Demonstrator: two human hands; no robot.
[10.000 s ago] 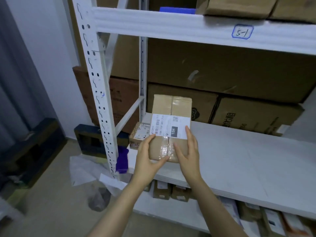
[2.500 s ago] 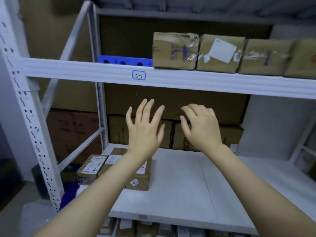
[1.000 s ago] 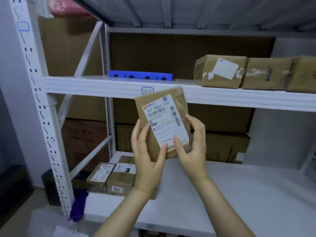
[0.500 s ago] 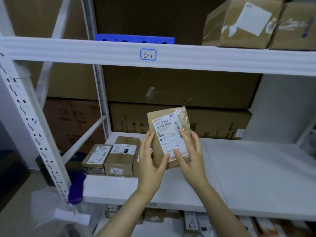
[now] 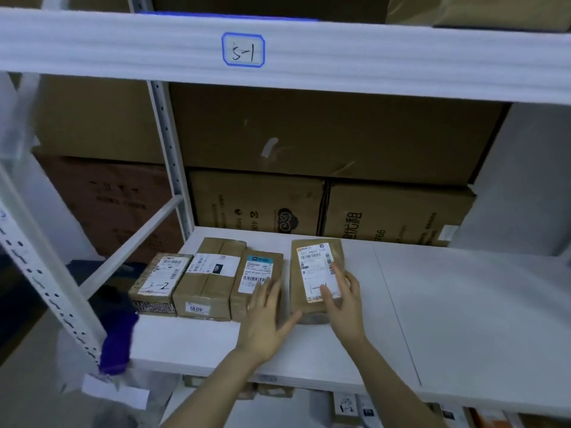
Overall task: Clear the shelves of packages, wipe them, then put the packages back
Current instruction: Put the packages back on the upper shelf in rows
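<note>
A brown paper package (image 5: pixel 310 270) with a white label lies flat on the white middle shelf (image 5: pixel 463 319). My right hand (image 5: pixel 341 296) rests on its near right part, fingers straight over the label. My left hand (image 5: pixel 267 316) lies flat beside it, its thumb touching the package's near left corner and its fingers against the neighbouring box (image 5: pixel 258 281). Two more labelled boxes, a taped one (image 5: pixel 208 278) and a small one marked 3-2 (image 5: pixel 160 281), stand in the same row to the left.
Large cartons (image 5: pixel 327 134) fill the back of the shelf. The upper shelf beam (image 5: pixel 401 60) carries a tag S-1 (image 5: pixel 243 50). A perforated white upright (image 5: pixel 46 273) stands at the left with a purple cloth (image 5: pixel 119 344) hanging by it. More packages sit on the shelf below.
The paper package was held up in both hands in front of me; now it lies on the middle shelf, right of the row of boxes, and both hands have flattened.
</note>
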